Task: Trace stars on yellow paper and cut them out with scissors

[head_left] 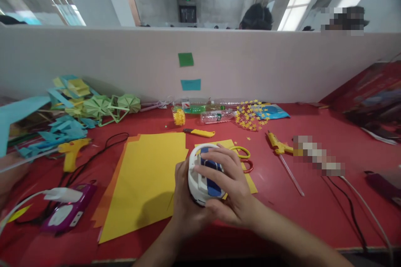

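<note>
Between my hands is a white round cup (193, 183), seen from above, with a blue band (213, 181) across its lid. My left hand (183, 200) wraps round its left side and underneath. From the right, my right hand (232, 179) grips the lid, its fingers curled over the blue part and the thumb near the rim. Behind the cup lie scissors with a yellow and a red handle loop (249, 166), partly hidden. They rest on a smaller yellow sheet (251, 185). Left of my hands is a stack of yellow paper (140, 175) with orange sheets below.
A yellow utility knife (200, 133) lies beyond the paper. Glue guns lie left (72, 154) and right (280, 147). Cables trail from a purple power strip (70, 212). Along the white partition (250, 66) are plastic bottles (216, 117), yellow stars (252, 117) and folded green paper (100, 106).
</note>
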Motion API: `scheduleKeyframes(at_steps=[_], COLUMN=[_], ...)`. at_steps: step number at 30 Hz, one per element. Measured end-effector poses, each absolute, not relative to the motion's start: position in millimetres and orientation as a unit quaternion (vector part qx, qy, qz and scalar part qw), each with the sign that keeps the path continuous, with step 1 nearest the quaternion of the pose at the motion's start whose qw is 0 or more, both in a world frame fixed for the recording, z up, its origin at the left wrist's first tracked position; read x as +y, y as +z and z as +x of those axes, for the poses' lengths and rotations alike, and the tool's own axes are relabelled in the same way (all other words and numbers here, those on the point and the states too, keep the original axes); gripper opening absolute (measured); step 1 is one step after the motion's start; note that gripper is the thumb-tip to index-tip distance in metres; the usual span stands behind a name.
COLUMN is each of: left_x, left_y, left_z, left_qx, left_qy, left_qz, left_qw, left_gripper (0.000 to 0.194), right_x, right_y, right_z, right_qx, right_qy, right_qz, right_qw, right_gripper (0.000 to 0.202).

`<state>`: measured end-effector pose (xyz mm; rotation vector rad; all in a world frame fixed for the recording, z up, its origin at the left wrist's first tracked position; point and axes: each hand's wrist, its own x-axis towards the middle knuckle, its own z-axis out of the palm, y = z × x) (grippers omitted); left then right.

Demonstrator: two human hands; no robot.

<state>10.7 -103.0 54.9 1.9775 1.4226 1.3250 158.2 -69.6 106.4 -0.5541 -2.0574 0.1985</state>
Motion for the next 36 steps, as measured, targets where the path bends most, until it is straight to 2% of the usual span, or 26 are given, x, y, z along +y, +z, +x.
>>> scheduleKeyframes(at_steps=[4, 9, 13, 17, 22, 28, 32, 36], left_x=[-101, -98, -98, -101, -103, -107, -106, -102], left_y=[46, 38, 35, 34, 35, 47, 48, 51], left_z=[14, 17, 13, 11, 14, 15, 17, 17], left_qx=[0.504, 0.517, 0.514, 0.508, 0.506, 0.477, 0.459, 0.440], left_qy=[0.529, 0.560, 0.543, 0.542, 0.537, 0.525, 0.534, 0.552], left_qz=[0.660, 0.634, 0.644, 0.653, 0.651, 0.677, 0.679, 0.690], left_qw=[0.176, 0.133, 0.160, 0.144, 0.178, 0.196, 0.206, 0.161], left_gripper=[0.076, 0.065, 0.073, 0.083, 0.083, 0.085, 0.088, 0.088], right_x=[-70, -70, -63, -45, -32, -17, -6, -8], right_y=[95, 101, 115, 128, 137, 133, 129, 119], right_z=[155, 148, 150, 160, 167, 166, 166, 163], right_qx=[-0.838, -0.808, -0.815, -0.788, -0.800, -0.704, -0.651, -0.619], right_qy=[0.086, 0.179, 0.226, 0.262, 0.362, 0.493, 0.591, 0.625], right_qz=[-0.221, -0.236, -0.283, -0.355, -0.319, -0.370, -0.316, -0.273], right_qw=[0.490, 0.510, 0.453, 0.429, 0.358, 0.353, 0.357, 0.390], right_gripper=[0.038, 0.028, 0.022, 0.033, 0.025, 0.020, 0.022, 0.028])
